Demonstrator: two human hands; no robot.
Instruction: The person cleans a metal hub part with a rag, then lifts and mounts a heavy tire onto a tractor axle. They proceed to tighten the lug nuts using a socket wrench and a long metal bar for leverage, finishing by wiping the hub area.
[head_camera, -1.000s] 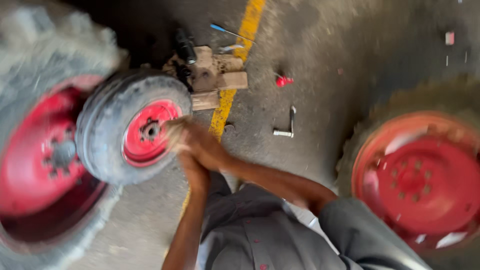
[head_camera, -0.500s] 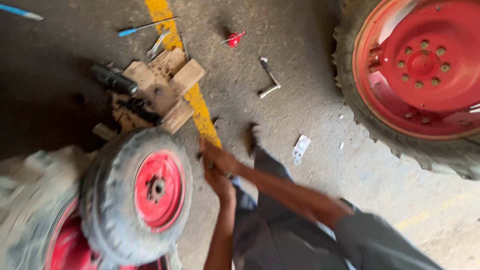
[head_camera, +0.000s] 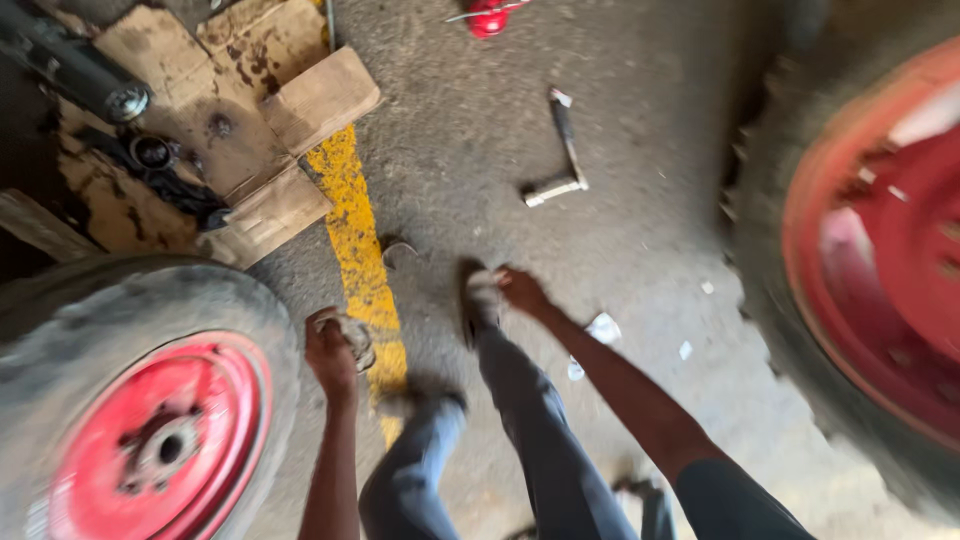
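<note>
My left hand (head_camera: 333, 352) is beside the tread of a small tyre with a red rim (head_camera: 150, 420), fingers curled around a small greyish object (head_camera: 353, 335). My right hand (head_camera: 522, 291) reaches down in front of me, level with my dark shoe (head_camera: 470, 305), and touches something pale (head_camera: 486, 288). Motion blur hides whether that hand grips it. My legs in grey trousers (head_camera: 530, 440) stand between both arms.
A large tyre with a red rim (head_camera: 880, 260) fills the right side. An L-shaped metal wrench (head_camera: 560, 160) lies on the concrete floor. Oily wooden blocks (head_camera: 250, 120) and a black shaft (head_camera: 70, 70) lie top left, beside a yellow floor line (head_camera: 355, 230). A red object (head_camera: 490, 15) lies at the top.
My hands were together at the small tyre's side; they are now apart, the right one lower by my shoe. The view has swung and dropped closer to the floor.
</note>
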